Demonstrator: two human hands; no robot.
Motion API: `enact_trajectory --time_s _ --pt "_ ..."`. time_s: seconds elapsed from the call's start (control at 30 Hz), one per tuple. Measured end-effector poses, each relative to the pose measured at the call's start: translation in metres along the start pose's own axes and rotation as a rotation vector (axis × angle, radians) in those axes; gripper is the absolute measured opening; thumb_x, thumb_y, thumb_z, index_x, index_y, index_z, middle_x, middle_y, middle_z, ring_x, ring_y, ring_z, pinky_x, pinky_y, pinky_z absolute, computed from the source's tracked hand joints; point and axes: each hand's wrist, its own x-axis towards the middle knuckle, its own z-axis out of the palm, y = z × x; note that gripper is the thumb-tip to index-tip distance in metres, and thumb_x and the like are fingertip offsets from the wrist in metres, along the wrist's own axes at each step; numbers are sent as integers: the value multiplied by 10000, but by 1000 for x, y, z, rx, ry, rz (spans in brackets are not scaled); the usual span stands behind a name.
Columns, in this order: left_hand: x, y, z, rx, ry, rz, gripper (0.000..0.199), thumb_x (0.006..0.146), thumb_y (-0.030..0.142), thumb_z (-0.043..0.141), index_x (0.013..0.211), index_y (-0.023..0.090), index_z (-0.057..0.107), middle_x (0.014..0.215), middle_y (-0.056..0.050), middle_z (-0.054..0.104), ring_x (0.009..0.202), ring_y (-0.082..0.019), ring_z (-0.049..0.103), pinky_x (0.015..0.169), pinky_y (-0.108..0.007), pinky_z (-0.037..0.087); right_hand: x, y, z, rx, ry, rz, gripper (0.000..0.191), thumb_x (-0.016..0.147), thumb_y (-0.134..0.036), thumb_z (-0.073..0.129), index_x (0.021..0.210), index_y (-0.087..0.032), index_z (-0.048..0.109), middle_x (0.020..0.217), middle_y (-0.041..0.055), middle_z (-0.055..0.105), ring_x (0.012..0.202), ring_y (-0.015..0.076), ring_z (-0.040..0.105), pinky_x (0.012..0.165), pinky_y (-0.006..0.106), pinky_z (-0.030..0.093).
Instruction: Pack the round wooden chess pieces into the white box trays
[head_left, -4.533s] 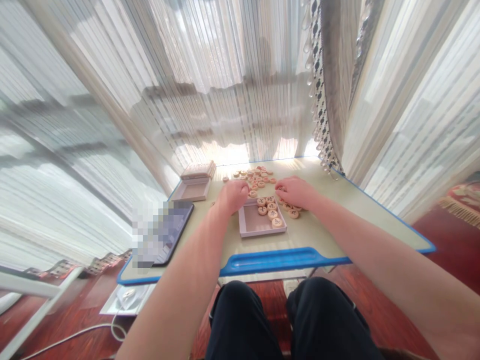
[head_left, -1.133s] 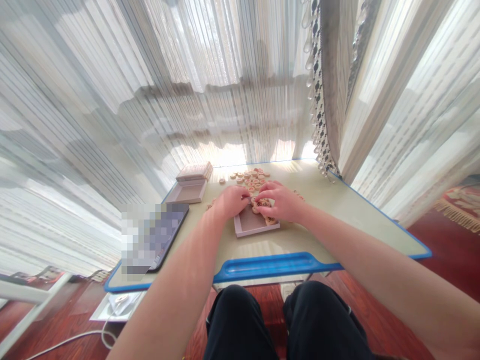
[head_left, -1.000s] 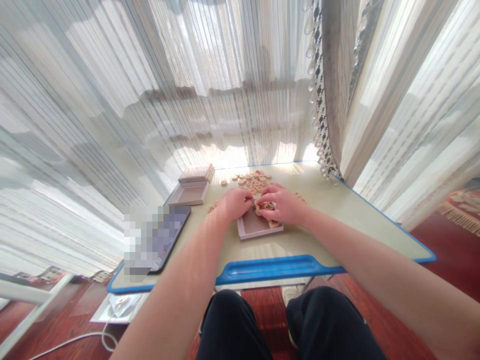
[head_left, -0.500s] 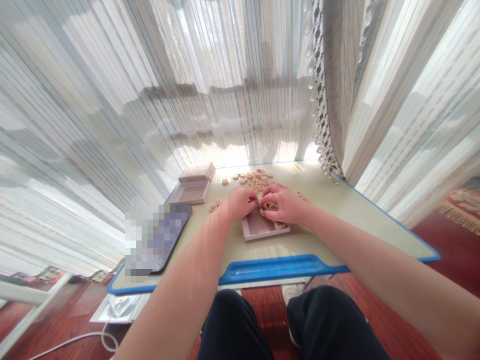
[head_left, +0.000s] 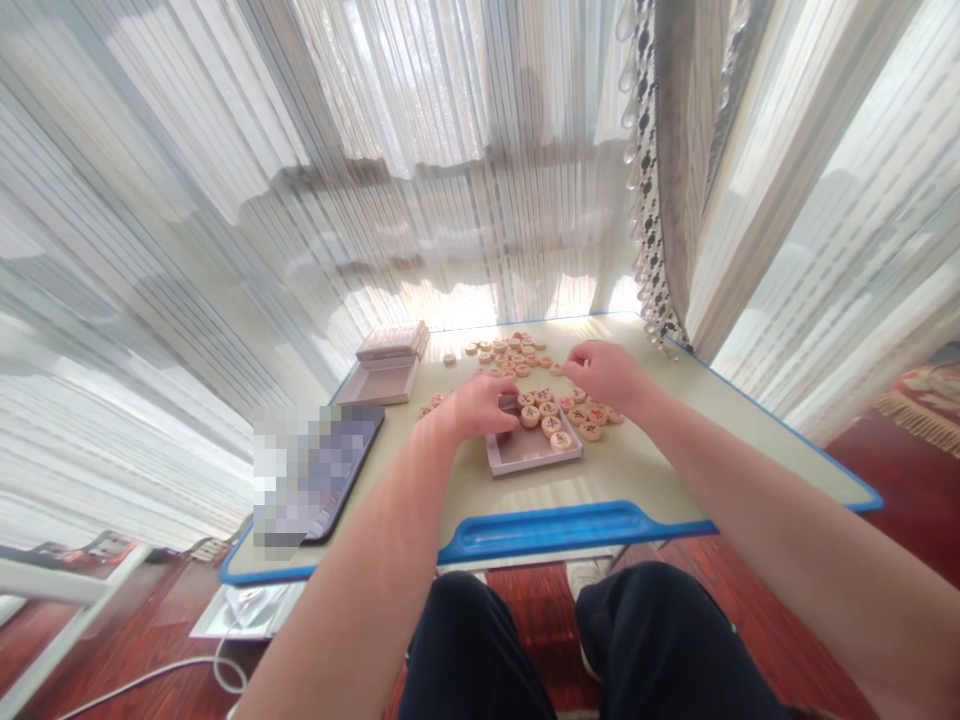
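A shallow white box [head_left: 534, 463] holds several round wooden pieces [head_left: 551, 425] with dark characters, along its back and right side. My left hand [head_left: 484, 405] is at the box's left back corner, thumb and fingers apart, nothing seen between them. My right hand [head_left: 606, 372] is over the table behind and right of the box, its fingers bent together at the near right end of a pile of loose pieces [head_left: 517, 350]; what they hold, if anything, is too small to make out. More pieces with red and black characters [head_left: 591, 415] lie against the box's right side.
An open box part [head_left: 384, 384] and a closed-looking box [head_left: 392, 341] stand at the back left. A dark tablet [head_left: 337, 480] lies at the left edge. The table [head_left: 720, 440] has a blue rim with a tray [head_left: 551, 528] in front. Curtains hang behind.
My right hand has left the box and moved back and to the right, uncovering the pieces in and beside it. My left hand has stayed at the box, its fingers now more spread.
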Motion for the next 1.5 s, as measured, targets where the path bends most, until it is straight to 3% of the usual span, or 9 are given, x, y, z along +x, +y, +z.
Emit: enact_trajectory --time_s 0.07,0.3,0.47,0.67,0.93,1.17,1.5 --pt "0 1 -1 -1 -10 -4 390 577 254 590 954 179 658 936 -49 638 888 -222 579 816 -306 472 3 6 -4 -37 -86 60 200 712 -307 475 671 -184 627 656 11 614 611 137 515 532 242 341" --pt "1 0 0 7 -9 -2 383 595 299 599 955 183 659 923 -46 639 894 -219 583 816 -306 478 0 4 -11 -176 -416 -9 206 663 -384 511 676 -209 621 619 -4 613 594 141 520 494 238 305" --pt "1 -5 2 3 -8 5 384 607 296 600 976 199 650 923 -36 645 900 -213 585 827 -309 474 -6 -2 -19 -236 -543 -32 251 654 -448 521 629 -208 593 607 3 610 571 148 523 473 246 297" --pt "1 -1 1 33 -10 -3 358 613 303 598 950 196 656 964 -44 637 923 -217 576 841 -312 468 -6 3 -20 -249 -575 -34 220 606 -429 576 630 -212 600 626 6 615 572 159 529 462 253 310" --pt "0 3 -1 41 -9 6 333 619 293 590 927 188 661 931 -45 640 906 -214 577 840 -311 465 -6 5 -22 -187 -562 -17 226 603 -334 570 791 -231 641 763 14 648 650 169 564 501 250 358" --pt "-1 8 -3 53 -26 -12 332 619 309 581 918 187 659 923 -44 637 894 -211 578 825 -303 468 -6 4 -22 -222 -586 27 201 612 -384 576 700 -208 615 625 8 622 583 162 546 475 254 340" --pt "-1 10 -6 64 -49 -24 348 614 326 570 925 194 651 919 -40 628 888 -217 574 800 -303 473 -6 4 -25 -219 -589 59 176 609 -361 585 671 -200 619 595 5 608 570 151 536 482 247 323"
